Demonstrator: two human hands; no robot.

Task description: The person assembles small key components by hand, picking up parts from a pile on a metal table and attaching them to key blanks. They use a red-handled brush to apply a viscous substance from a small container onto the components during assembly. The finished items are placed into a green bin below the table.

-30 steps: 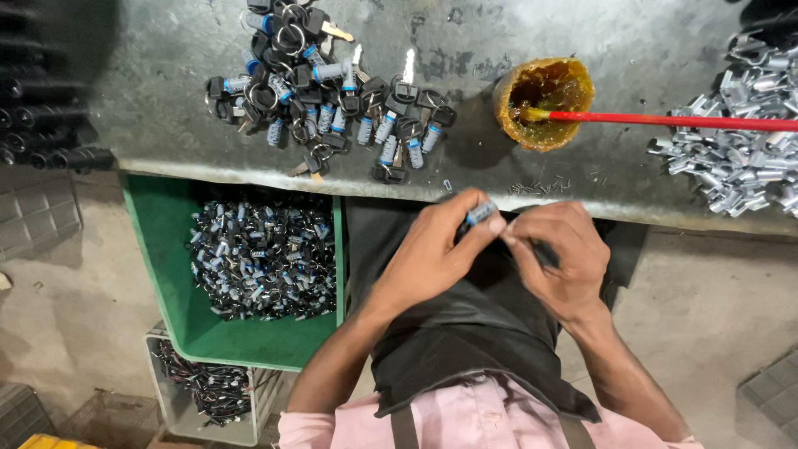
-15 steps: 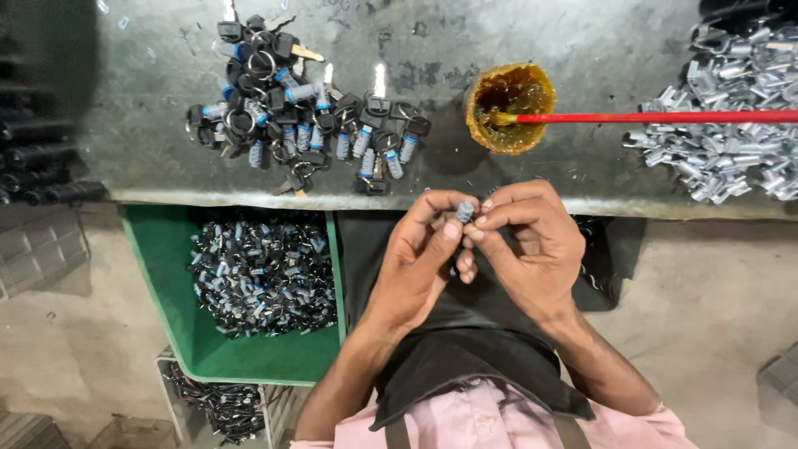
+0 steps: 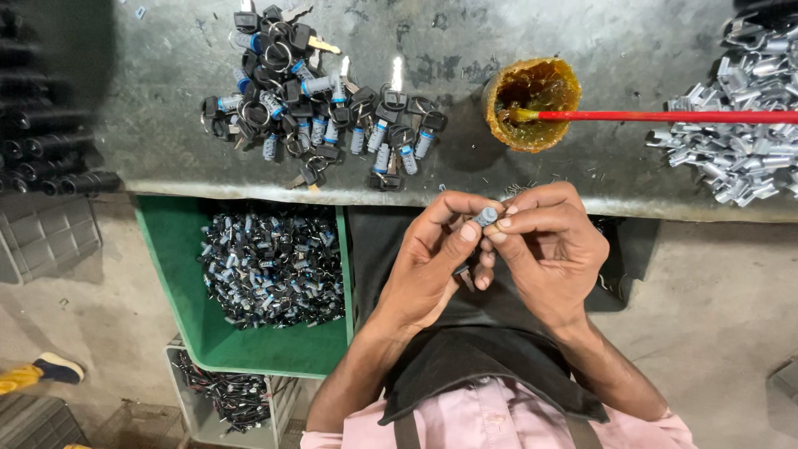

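My left hand point(image 3: 432, 262) and my right hand point(image 3: 553, 245) meet just below the bench edge, over my dark apron. Between their fingertips they pinch a small grey lock cylinder point(image 3: 485, 217). A dark key end shows under my left fingers. On the bench above lies a heap of lock cylinders with black-headed keys and rings point(image 3: 320, 112).
A round pot of amber grease point(image 3: 530, 104) holds a brush with a red handle point(image 3: 665, 116). A pile of shiny metal parts point(image 3: 740, 133) lies at the right. A green bin point(image 3: 187, 291) of lock cylinders sits under the bench, a white crate point(image 3: 229, 399) below it. Black tubes point(image 3: 46, 158) lie at the left.
Both hands have drawn closer together and now pinch the small cylinder at the fingertips. The view has shifted slightly; the bench items stay where they were.
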